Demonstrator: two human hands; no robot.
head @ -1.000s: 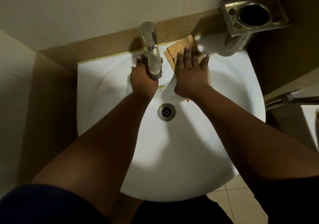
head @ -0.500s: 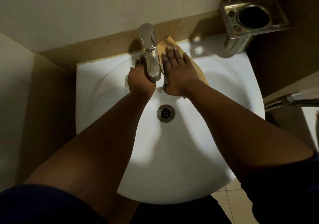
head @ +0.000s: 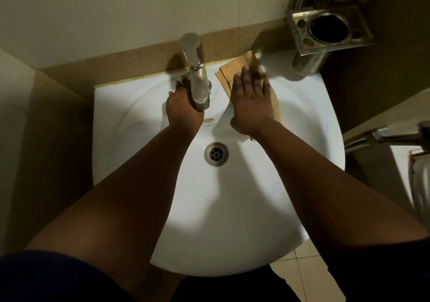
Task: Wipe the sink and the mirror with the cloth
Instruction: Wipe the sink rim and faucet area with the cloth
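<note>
Just right of the tall brushed-metal tap (head: 196, 78), on the back ledge of the white ceramic sink (head: 232, 208), the thin tan cloth (head: 226, 73) is pressed flat under the right hand (head: 252, 101), whose fingers are laid out straight on it with nothing pinched. The cloth looks soft, light and limp, with layered edges showing beyond the fingertips; it is judged likely to bunch or slide on the glazed surface, so it is best kept under a flat palm, or pinched at a free corner when lifted for the mirror. Left of the tap, the left hand (head: 182, 108) is placed beside its base; whether its fingers are wrapped round the tap cannot be told. Below the tap lies the round metal drain (head: 216, 154). Up and right of the tap, a steel wall-mounted cup holder (head: 325, 26) is fixed.
</note>
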